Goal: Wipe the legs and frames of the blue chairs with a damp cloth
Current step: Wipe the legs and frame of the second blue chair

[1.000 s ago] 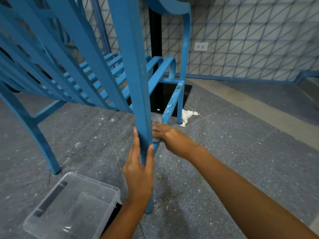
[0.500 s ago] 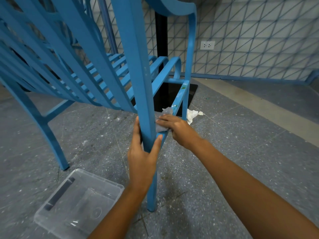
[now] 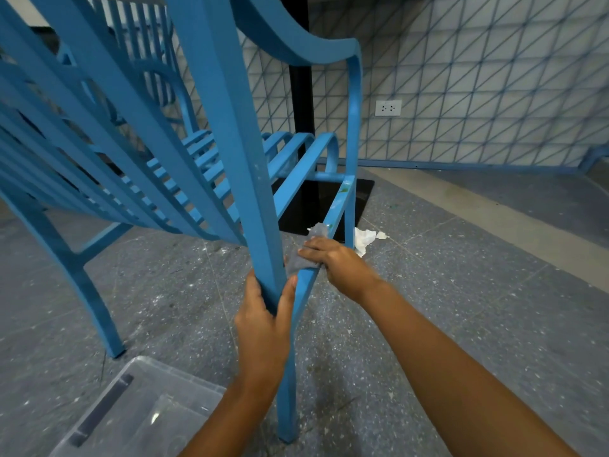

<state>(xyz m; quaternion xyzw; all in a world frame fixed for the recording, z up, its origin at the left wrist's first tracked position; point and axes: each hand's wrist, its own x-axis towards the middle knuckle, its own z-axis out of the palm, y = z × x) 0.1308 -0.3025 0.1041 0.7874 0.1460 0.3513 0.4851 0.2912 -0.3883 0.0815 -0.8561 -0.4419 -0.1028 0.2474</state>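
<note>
Chair leg (image 3: 244, 179) – in left hand (image 3: 263, 328), cloth (image 3: 301, 263) beside

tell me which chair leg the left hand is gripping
The nearest leg, running down mid-view: the left hand wraps it. The far-left leg and the far leg by the white rag stand free.

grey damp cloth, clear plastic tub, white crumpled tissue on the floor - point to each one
grey damp cloth (image 3: 301, 266): head view, on its bunched lower part.
clear plastic tub (image 3: 181, 374): head view, on its far rim.
white crumpled tissue (image 3: 364, 239): head view, on its middle.
</note>
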